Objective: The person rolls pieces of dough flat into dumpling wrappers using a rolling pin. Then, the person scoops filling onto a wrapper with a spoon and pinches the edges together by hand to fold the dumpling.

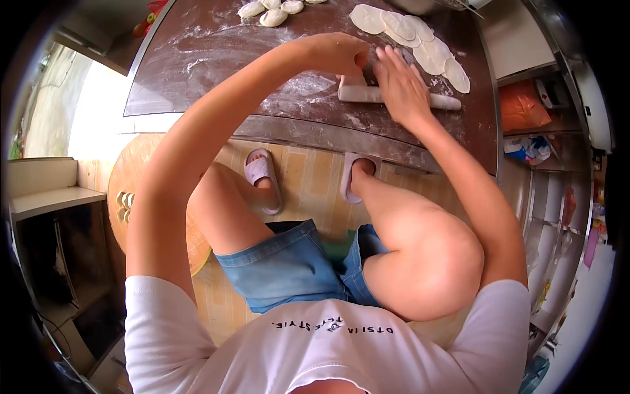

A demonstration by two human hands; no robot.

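Note:
My right hand [403, 88] lies with its palm across a flour-dusted rolling pin [446, 102], its fingers stretched out past the pin. The pin rests on the brown tabletop [216, 72], roughly parallel to the near edge. Just left of it, my left hand [338, 56] is bent down with curled fingers, close to the pin's left end. What its fingertips hold is hidden. Beyond my right hand, several thin round dough wrappers [433, 56] lie in an overlapping curve. Several small pieces of dough [273, 18] sit at the table's far side.
White flour is smeared over the table. A metal bowl [410, 5] is partly visible at the far edge. Shelves with an orange bag [523, 106] stand to the right. On my left are a round wooden stool top [131, 154] and a low cabinet [49, 197].

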